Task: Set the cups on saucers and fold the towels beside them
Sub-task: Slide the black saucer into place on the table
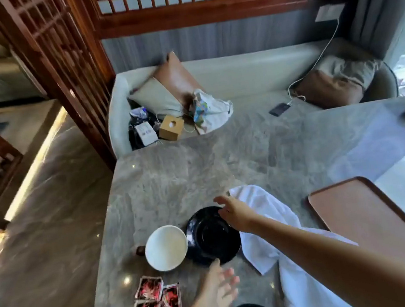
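Cup beside saucer, not yet set on it; both hands at the saucer.

The white cup (166, 247), round, smooth and mouth up, was seen against the left rim of the glossy black saucer (211, 239) on the veined stone table (173, 177). The left hand (219, 287), fingers spread and empty, was placed at the near rim, nearer the cup. The right hand (233, 213) was placed at the far rim, its grip not discernible. A crumpled white towel (264, 204) was stretched away from the person, right of the saucer.

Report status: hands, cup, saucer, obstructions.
Both open: left hand at near rim of black saucer, right hand at far rim. Beside it, white cup on table, not on saucer. Unfolded white towel under right forearm. Nothing between cup and saucer.
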`<control>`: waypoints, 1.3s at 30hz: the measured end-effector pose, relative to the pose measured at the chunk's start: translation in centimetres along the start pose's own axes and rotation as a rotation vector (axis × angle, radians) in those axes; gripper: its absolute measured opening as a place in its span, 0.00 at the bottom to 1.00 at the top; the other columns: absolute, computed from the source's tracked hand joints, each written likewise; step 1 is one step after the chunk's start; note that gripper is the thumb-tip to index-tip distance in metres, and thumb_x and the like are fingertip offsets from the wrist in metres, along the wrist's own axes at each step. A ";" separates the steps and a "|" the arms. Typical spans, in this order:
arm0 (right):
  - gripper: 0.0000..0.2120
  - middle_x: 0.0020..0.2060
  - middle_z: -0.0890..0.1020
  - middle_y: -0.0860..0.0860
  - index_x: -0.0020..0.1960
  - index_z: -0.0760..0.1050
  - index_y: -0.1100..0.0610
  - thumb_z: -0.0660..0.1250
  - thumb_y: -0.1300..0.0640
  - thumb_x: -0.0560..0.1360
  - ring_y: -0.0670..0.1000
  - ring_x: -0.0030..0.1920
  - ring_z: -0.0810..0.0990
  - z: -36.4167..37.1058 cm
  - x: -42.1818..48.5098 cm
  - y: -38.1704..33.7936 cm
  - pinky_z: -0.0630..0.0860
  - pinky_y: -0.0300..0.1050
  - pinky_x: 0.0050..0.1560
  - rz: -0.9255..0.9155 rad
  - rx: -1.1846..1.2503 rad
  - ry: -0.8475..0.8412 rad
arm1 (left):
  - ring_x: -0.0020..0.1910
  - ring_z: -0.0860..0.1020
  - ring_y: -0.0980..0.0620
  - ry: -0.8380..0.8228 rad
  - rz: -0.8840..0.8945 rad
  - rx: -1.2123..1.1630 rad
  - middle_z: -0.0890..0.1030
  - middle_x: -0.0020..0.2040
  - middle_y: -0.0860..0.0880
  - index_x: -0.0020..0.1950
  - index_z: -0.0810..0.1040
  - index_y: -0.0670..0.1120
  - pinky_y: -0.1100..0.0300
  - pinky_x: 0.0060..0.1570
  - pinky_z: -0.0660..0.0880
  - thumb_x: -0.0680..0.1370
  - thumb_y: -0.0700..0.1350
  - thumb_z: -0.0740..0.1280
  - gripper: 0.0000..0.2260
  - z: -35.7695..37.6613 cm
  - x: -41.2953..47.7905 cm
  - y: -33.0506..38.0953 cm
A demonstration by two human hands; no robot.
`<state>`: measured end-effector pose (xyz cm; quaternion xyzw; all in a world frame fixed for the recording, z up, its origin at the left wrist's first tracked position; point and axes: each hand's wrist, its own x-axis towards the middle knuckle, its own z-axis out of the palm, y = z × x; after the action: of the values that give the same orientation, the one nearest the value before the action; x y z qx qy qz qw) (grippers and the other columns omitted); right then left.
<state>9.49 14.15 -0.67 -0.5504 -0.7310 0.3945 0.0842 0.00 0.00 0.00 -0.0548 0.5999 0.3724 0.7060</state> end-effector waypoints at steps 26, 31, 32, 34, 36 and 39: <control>0.10 0.42 0.81 0.49 0.55 0.69 0.50 0.60 0.57 0.74 0.51 0.41 0.80 -2.6 4.5 11.9 0.74 0.46 0.37 0.252 0.194 0.161 | 0.34 0.74 0.54 0.449 0.546 0.201 0.71 0.40 0.51 0.68 0.68 0.51 0.62 0.36 0.74 0.79 0.38 0.60 0.19 7.9 12.3 5.4; 0.12 0.39 0.82 0.51 0.58 0.66 0.49 0.61 0.56 0.75 0.52 0.38 0.81 -3.1 4.0 13.6 0.80 0.54 0.41 0.286 0.280 0.208 | 0.31 0.71 0.53 0.444 0.624 0.299 0.67 0.36 0.50 0.69 0.68 0.47 0.62 0.34 0.74 0.76 0.31 0.61 0.23 9.9 13.7 5.9; 0.13 0.38 0.81 0.50 0.59 0.66 0.49 0.62 0.55 0.75 0.51 0.38 0.81 -3.1 3.9 13.9 0.81 0.55 0.41 0.285 0.286 0.218 | 0.30 0.71 0.53 0.444 0.633 0.317 0.68 0.36 0.50 0.69 0.68 0.47 0.62 0.33 0.74 0.76 0.31 0.61 0.23 10.1 13.9 6.0; 0.14 0.36 0.81 0.50 0.60 0.65 0.50 0.63 0.55 0.76 0.51 0.37 0.81 -3.1 3.7 14.2 0.81 0.57 0.41 0.287 0.306 0.236 | 0.30 0.71 0.53 0.438 0.640 0.342 0.68 0.36 0.50 0.69 0.68 0.47 0.65 0.30 0.75 0.76 0.30 0.61 0.23 10.4 14.2 6.3; 0.15 0.36 0.81 0.51 0.61 0.65 0.51 0.63 0.55 0.76 0.52 0.36 0.82 -3.1 3.7 14.3 0.81 0.58 0.41 0.298 0.332 0.244 | 0.30 0.71 0.53 0.433 0.638 0.354 0.68 0.36 0.50 0.69 0.69 0.47 0.70 0.27 0.74 0.76 0.30 0.62 0.24 10.6 14.3 6.6; 0.19 0.37 0.80 0.52 0.65 0.63 0.53 0.63 0.56 0.76 0.54 0.37 0.82 -3.1 3.8 14.0 0.81 0.59 0.43 0.326 0.368 0.244 | 0.31 0.72 0.54 0.413 0.632 0.335 0.69 0.38 0.50 0.70 0.67 0.46 0.67 0.32 0.75 0.76 0.31 0.61 0.24 10.7 13.7 6.6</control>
<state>20.16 20.13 -9.12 -0.6795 -0.5333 0.4601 0.2055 4.75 16.61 -6.79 0.1743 0.7686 0.4494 0.4207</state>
